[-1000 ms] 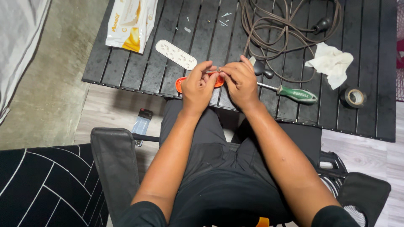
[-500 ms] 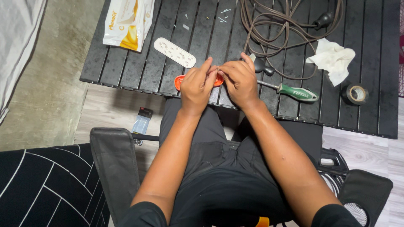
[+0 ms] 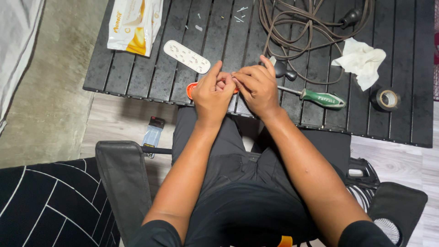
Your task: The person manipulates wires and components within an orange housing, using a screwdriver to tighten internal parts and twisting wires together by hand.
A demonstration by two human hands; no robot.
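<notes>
My left hand (image 3: 211, 93) and my right hand (image 3: 257, 87) meet at the near edge of a black slatted table (image 3: 137, 73), fingertips pinched together on something small that the fingers hide. An orange tool (image 3: 191, 89) lies under my left hand, mostly covered by it. A green-handled screwdriver (image 3: 320, 98) rests just right of my right hand. A white power-strip cover (image 3: 186, 56) lies a little beyond my left hand.
A coil of brown cable (image 3: 302, 27) with a black plug sits at the back. A crumpled white tissue (image 3: 363, 61), a roll of black tape (image 3: 388, 99) and a white-and-yellow bag (image 3: 135, 25) also lie there. A small packet (image 3: 152, 133) is on the floor.
Both hands stay pressed together at the table edge, with only slight finger movement. The view has shifted a little.
</notes>
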